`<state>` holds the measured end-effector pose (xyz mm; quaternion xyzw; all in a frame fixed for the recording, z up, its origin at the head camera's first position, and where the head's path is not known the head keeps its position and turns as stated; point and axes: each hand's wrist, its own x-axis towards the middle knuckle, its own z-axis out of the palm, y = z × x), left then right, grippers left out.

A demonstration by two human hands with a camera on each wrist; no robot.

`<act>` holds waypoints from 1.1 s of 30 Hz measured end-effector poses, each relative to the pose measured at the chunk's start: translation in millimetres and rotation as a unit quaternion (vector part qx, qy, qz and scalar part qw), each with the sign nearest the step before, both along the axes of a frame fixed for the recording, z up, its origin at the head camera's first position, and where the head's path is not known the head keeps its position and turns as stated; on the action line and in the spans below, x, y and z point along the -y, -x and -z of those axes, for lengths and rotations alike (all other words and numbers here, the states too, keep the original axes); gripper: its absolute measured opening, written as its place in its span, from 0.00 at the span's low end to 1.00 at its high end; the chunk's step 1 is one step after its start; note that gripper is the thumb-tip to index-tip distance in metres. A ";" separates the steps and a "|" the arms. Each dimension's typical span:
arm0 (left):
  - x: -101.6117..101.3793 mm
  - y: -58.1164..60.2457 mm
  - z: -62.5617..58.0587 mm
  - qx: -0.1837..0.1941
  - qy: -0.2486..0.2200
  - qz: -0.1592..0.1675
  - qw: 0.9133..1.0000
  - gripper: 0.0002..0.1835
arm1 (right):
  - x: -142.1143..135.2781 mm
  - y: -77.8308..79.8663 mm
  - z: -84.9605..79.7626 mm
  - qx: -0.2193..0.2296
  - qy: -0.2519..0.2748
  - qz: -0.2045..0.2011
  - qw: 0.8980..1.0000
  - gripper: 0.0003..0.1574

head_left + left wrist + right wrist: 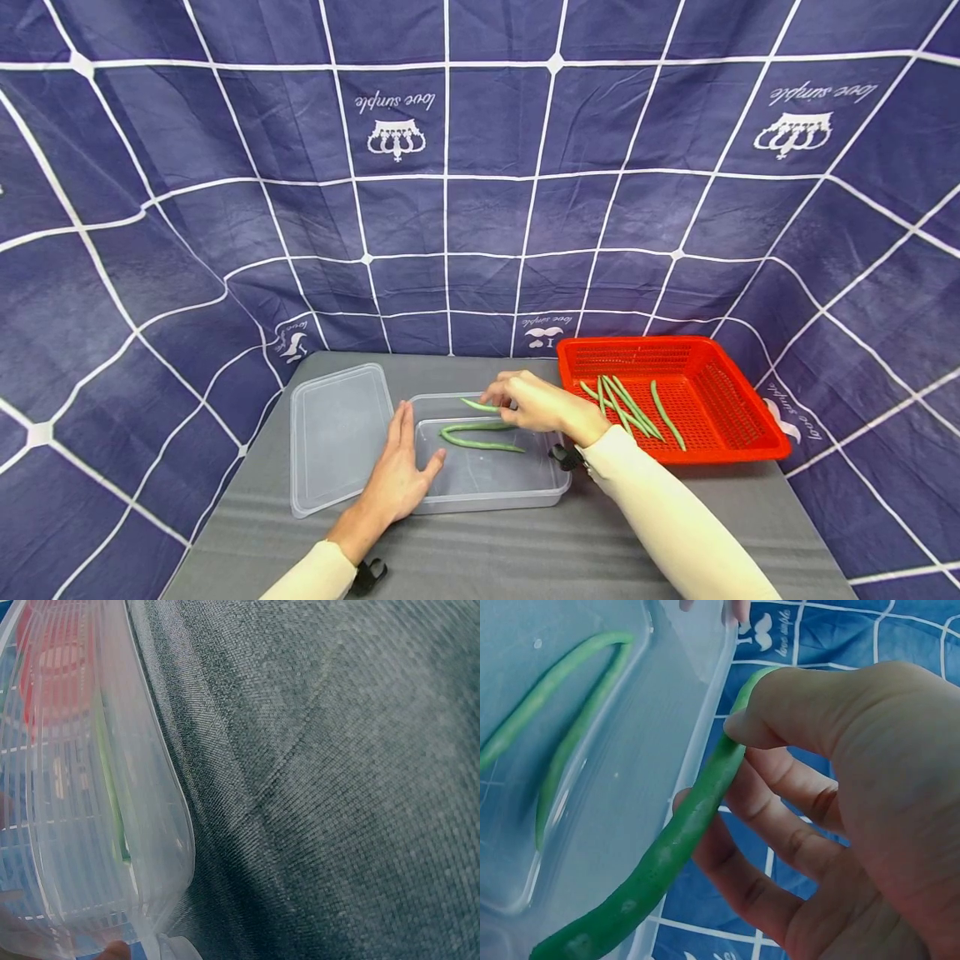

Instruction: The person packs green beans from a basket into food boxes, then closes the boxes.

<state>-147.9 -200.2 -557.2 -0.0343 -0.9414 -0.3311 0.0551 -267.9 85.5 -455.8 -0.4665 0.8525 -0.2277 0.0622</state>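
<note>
My right hand (534,402) pinches a green bean (673,844) between thumb and fingers, above the far side of a clear plastic container (487,502). Inside that container lies green bean in a narrow U shape (468,443); whether it is one bent bean or two meeting at an end, I cannot tell. At the container's left side rests my left hand (401,477), its fingers straight along the rim and the thumb reaching over the inside. The left wrist view catches the container's ribbed wall (161,795) with a bean (111,787) showing through it.
To the right stands a red perforated basket (731,408) holding several green beans (666,417). A clear flat lid (337,442) lies left of the container. Grey cloth (480,554) covers the table, and a blue checked curtain (487,217) hangs behind and at both sides.
</note>
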 end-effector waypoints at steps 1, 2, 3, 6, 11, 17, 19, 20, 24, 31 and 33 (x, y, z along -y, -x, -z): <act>0.1 -0.1 -0.4 0.001 0.001 0.000 1.000 0.59 | 1.5 0.4 1.0 0.000 0.000 -0.001 1.000 0.25; 0.1 -0.1 -0.2 0.000 0.001 0.000 1.000 0.58 | 3.0 0.1 1.4 0.001 0.000 -0.001 1.000 0.25; -0.2 0.0 -0.3 -0.001 0.000 -0.001 1.000 0.58 | 4.5 0.5 2.2 0.001 -0.001 -0.001 1.000 0.25; -1.5 1.1 -0.3 -0.005 0.001 -0.003 1.000 0.59 | 7.3 1.1 3.9 -0.001 -0.001 -0.004 1.000 0.25; -2.6 1.4 -0.4 -0.004 0.000 -0.004 1.000 0.60 | 11.5 2.8 6.7 -0.004 -0.005 -0.005 1.000 0.24; -3.1 0.5 -0.5 -0.012 -0.001 -0.004 1.000 0.58 | 15.6 4.5 10.2 -0.007 -0.011 0.000 1.000 0.24; -2.9 0.6 -0.6 -0.012 0.000 -0.003 1.000 0.58 | 16.9 4.4 11.4 -0.009 -0.012 0.002 1.000 0.23; -2.6 0.6 -0.6 -0.013 -0.001 -0.003 1.000 0.58 | 17.7 4.3 11.9 -0.010 -0.012 0.003 1.000 0.23; -2.0 0.8 -0.1 -0.003 0.000 -0.001 1.000 0.58 | 20.8 3.5 14.0 -0.011 -0.019 0.008 1.000 0.23; -1.6 1.8 0.9 -0.005 0.001 -0.004 1.000 0.59 | 24.1 3.4 17.2 -0.008 -0.023 0.015 1.000 0.24; -1.6 1.6 1.0 -0.007 0.001 -0.004 1.000 0.59 | 24.5 3.6 18.1 -0.009 -0.028 0.022 0.999 0.24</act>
